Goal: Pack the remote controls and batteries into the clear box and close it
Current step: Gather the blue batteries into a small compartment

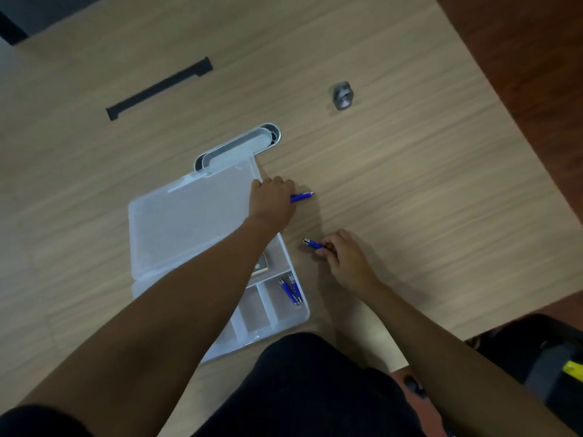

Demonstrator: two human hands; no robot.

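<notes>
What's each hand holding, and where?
Left hand: blue battery by its near end. Right hand: another blue battery, by one end.

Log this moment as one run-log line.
left hand: holds blue battery | right hand: holds blue battery | clear box: open, batteries in corner compartment

I can read no text, label, brand or number anywhere; whatever is printed on the small things is too blurred.
</notes>
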